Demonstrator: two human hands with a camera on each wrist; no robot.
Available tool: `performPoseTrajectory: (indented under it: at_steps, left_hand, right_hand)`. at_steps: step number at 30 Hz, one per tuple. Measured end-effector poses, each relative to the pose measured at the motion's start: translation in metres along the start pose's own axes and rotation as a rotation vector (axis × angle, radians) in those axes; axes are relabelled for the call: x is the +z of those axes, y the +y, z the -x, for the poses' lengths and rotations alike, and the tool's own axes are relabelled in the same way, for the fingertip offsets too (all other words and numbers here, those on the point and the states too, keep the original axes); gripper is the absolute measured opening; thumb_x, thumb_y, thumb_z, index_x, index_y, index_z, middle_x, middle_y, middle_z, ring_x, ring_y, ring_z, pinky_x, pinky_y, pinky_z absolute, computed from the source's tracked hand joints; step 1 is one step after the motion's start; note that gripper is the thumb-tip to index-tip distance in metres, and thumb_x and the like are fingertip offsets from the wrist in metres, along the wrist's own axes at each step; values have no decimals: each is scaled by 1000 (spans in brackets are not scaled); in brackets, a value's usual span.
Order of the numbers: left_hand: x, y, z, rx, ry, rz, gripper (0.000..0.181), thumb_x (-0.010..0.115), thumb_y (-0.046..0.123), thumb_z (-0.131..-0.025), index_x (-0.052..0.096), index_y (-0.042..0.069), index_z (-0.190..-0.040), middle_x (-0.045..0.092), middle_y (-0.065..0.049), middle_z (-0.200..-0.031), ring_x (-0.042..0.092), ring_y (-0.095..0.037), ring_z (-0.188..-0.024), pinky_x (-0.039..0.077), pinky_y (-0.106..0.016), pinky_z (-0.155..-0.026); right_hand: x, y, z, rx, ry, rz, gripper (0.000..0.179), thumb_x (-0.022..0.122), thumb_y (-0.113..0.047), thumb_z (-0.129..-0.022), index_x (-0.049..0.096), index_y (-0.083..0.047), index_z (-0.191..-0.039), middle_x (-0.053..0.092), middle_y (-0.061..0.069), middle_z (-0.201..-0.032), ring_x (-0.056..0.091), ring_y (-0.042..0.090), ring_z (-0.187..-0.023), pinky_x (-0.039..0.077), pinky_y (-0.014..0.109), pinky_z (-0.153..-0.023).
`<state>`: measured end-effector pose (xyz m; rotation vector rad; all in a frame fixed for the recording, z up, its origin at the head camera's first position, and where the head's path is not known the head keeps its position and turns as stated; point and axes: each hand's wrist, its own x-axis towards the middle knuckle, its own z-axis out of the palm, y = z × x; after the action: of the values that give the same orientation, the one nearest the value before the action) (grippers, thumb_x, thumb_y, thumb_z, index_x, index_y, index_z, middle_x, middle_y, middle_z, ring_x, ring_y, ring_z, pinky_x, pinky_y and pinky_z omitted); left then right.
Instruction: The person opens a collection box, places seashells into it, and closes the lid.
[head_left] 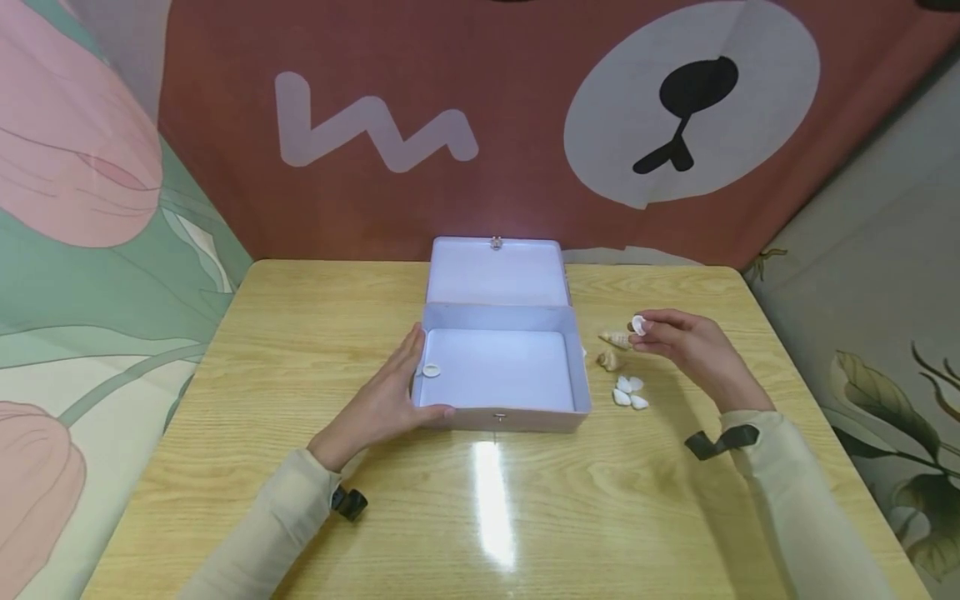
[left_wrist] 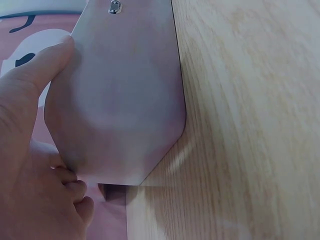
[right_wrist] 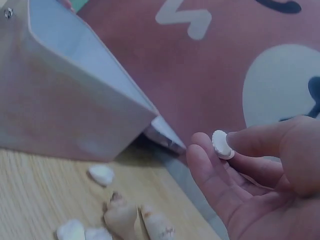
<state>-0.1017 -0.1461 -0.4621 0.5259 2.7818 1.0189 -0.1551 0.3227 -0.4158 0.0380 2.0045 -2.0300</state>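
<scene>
1. So the box (head_left: 498, 375) is my landmark: lid (head_left: 497, 273) flipped back, long axis running left to right.
2. Right hand (head_left: 701, 354) is pinching a small white shell (head_left: 638, 325) out past the box's right end, so the box lies left of those fingers.
3. Left hand (head_left: 386, 392) grips the box's left end.
4. Loose shells (head_left: 622, 397) sit right of the box, nearer the right hand.

The right hand (head_left: 696, 348) is covering one end of the long shell (head_left: 614, 339) in the head view, where the box (head_left: 540, 421) is hiding most of a white shell (right_wrist: 101, 175), while the left wrist view's edges are cropping both the box and the left hand (left_wrist: 30, 165).
</scene>
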Motion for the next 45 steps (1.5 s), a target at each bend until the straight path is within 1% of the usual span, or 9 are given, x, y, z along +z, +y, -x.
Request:
performPoseTrajectory:
  at_steps: [4, 12, 15, 18, 23, 26, 34, 40, 45]
  left_hand:
    - [1, -2, 0, 4, 1, 0, 136, 86, 66, -80, 3, 7, -171, -2, -10, -182, 8, -34, -169, 24, -58, -134]
    - [1, -4, 0, -5, 5, 2, 137, 85, 68, -80, 3, 7, -171, -1, -12, -182, 8, -36, -169, 25, -60, -133]
    - [1, -3, -1, -2, 3, 4, 137, 85, 68, -80, 4, 6, -171, -1, -12, -182, 8, -36, -169, 24, -59, -134]
    - [1, -1, -2, 4, 0, 15, 137, 86, 67, -80, 4, 6, -171, -2, -12, -182, 8, -35, -169, 23, -59, -134]
    - [1, 1, -1, -6, -3, 18, 137, 86, 67, -79, 4, 6, -171, -2, -11, -182, 7, -34, -169, 23, -58, -134]
    - [1, 1, 0, -12, -4, 13, 137, 86, 68, -79, 4, 6, -171, -1, -11, -182, 8, -35, -169, 23, -58, -134]
    - [2, -1, 1, -5, 1, 8, 137, 85, 69, -80, 3, 8, -171, -2, -9, -182, 8, -35, -169, 24, -60, -134]
    - [1, 0, 1, -18, -4, 17, 137, 86, 67, -80, 3, 8, -171, -2, -9, -182, 8, -34, -169, 24, -59, -134]
    - [1, 0, 1, -24, -1, 18, 137, 86, 67, -80, 3, 8, -171, -3, -8, -182, 8, -34, -169, 23, -59, -134]
  right_hand:
    - [12, -9, 0, 5, -15, 16, 32, 66, -15, -106, 59, -3, -135, 75, -4, -114, 80, 9, -101, 63, 25, -97]
    - [36, -20, -10, -38, -65, 3, 25, 67, -11, -105, 67, -3, -129, 76, 2, -114, 80, 12, -99, 64, 29, -97]
    - [47, -24, -14, -30, -69, 66, 33, 68, -14, -105, 64, 0, -135, 77, 2, -118, 80, 10, -100, 64, 29, -98]
    - [56, -28, -17, -3, -69, 181, 43, 68, -21, -106, 59, 1, -142, 75, 1, -122, 79, 11, -105, 63, 28, -101]
    - [71, -32, -21, 29, -97, 341, 48, 69, -31, -106, 61, -7, -147, 76, 4, -129, 78, 18, -115, 62, 25, -101]
    - [79, -32, -24, 9, -131, 355, 47, 69, -29, -106, 62, -7, -146, 77, 10, -130, 78, 23, -116, 63, 29, -101]
    - [97, -29, -33, -25, -197, 386, 41, 67, -24, -107, 63, -9, -144, 73, 19, -138, 79, 14, -111, 62, 39, -106]
    - [106, -30, -35, -2, -216, 402, 40, 69, -23, -105, 65, -11, -143, 73, 18, -137, 78, 17, -113, 54, 56, -115]
    - [110, -30, -36, -2, -224, 426, 39, 68, -25, -106, 65, -13, -143, 73, 15, -139, 77, 24, -119, 56, 54, -113]
